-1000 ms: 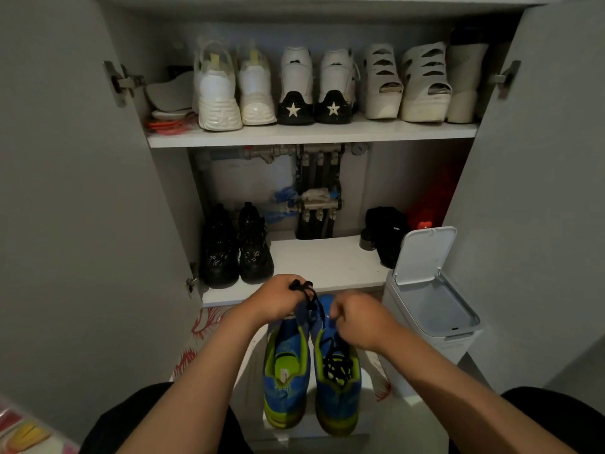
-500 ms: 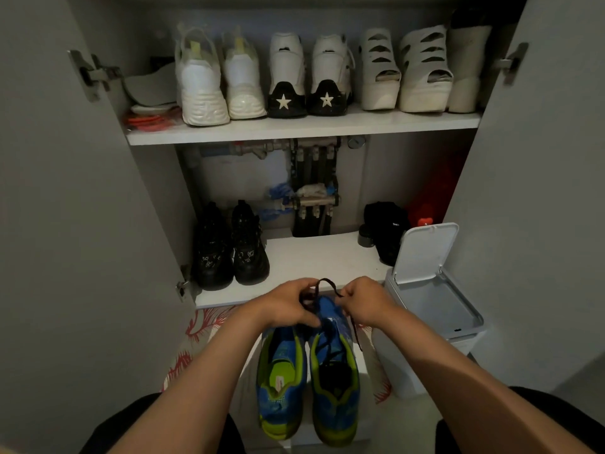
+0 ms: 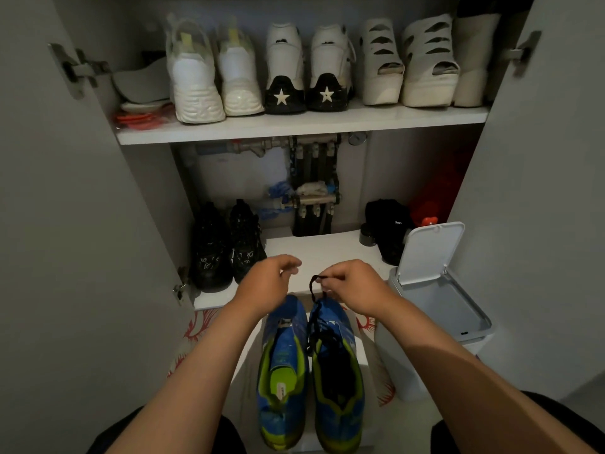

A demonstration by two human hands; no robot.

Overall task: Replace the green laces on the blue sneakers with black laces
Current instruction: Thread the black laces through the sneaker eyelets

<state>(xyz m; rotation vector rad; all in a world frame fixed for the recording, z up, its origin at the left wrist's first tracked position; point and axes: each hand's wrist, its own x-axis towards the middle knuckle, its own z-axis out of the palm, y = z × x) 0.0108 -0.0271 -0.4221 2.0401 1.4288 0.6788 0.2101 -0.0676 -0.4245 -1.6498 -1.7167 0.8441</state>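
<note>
Head view: right hand (image 3: 352, 287) has its grip clamped on the black lace (image 3: 315, 284), just above the blue sneakers (image 3: 284, 381); left hand (image 3: 265, 285), above them too, loosely curled, empty; lace seems light, limp; hold near its tip.

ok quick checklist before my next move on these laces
1. black lace pinched by right hand: ok.
2. left hand free, holding nothing: ok.
3. right sneaker carries the black lace: ok.
4. Every eyelet on it threaded: cannot tell.
5. left sneaker laced in black: not ok, no lace shows on it.
6. green laces off both sneakers: ok, none visible.
</note>
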